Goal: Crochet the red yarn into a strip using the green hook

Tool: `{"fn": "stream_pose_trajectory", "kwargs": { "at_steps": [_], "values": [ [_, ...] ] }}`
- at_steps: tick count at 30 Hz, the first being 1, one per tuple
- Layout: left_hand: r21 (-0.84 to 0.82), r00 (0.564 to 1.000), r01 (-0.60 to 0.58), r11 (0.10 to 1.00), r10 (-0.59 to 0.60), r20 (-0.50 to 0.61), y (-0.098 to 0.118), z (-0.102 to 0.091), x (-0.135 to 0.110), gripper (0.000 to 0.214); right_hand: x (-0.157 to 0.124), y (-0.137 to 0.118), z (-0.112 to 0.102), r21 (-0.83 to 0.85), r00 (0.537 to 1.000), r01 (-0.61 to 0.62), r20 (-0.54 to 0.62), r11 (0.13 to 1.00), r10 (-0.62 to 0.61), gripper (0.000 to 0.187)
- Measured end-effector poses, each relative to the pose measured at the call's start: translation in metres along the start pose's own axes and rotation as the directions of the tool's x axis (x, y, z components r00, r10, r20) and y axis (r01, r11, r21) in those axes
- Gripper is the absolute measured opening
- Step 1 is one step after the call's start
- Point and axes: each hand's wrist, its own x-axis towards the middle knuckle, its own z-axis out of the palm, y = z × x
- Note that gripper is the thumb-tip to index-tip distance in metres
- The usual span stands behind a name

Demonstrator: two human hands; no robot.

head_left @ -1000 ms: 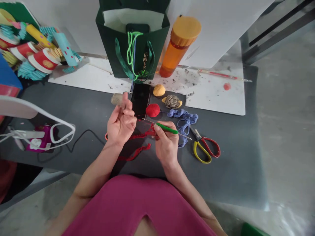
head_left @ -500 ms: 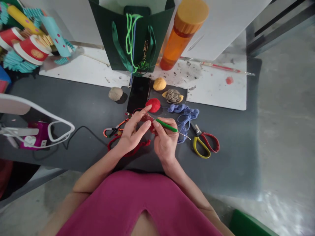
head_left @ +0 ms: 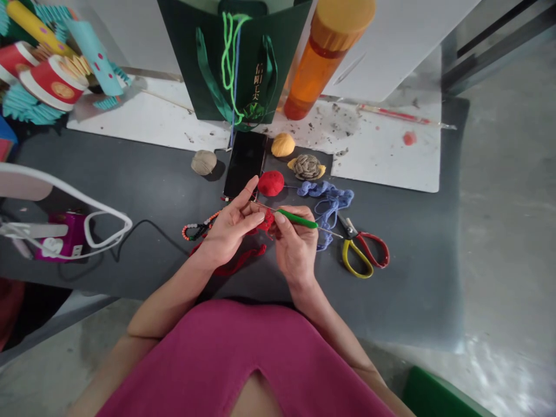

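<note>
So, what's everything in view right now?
Crochet hook: 1, green, right hand.
Crocheted strip: 1, red, between hands.
Balls: 3, red, yellow, beige, around phone.
Coiled rosette: 1, grey-tan, by yellow ball.
Yarn tangle: 1, blue, right of hook.
Scissors: 1, yellow-red handles, far right.
Phone: 1, black, centre.
Bead string: 1, multicoloured, left.
Gift bag: 1, dark green, back.
Bottle: 1, orange, back.
Paper crafts: several, multicoloured, back left.
Left hand: 1, bare, on strip.

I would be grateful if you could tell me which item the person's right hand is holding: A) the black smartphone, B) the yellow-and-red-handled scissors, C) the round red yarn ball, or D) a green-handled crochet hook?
D: the right hand grips the slim green-handled crochet hook between its thumb and fingers.
</note>
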Motion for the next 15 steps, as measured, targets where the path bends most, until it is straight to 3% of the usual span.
{"fn": "stream_pose_trajectory", "kwargs": {
  "at_steps": [8, 15],
  "values": [
    [0.003, 1.0, -0.002, 1.0, 0.002, 0.011, -0.002, -0.0001, -0.0007, 0.084, 0.0012, -0.0027, 0.0002, -0.044, 0.996, 0.084, 0.029, 0.996, -0.083, 0.019],
    [0.02, 1.0, 0.002, 1.0, -0.002, -0.006, 0.0004, 0.005, -0.0029, 0.093, 0.0017, -0.0029, -0.0049, -0.051, 0.999, 0.008, 0.035, 0.999, -0.007, 0.025]
  ]
}}
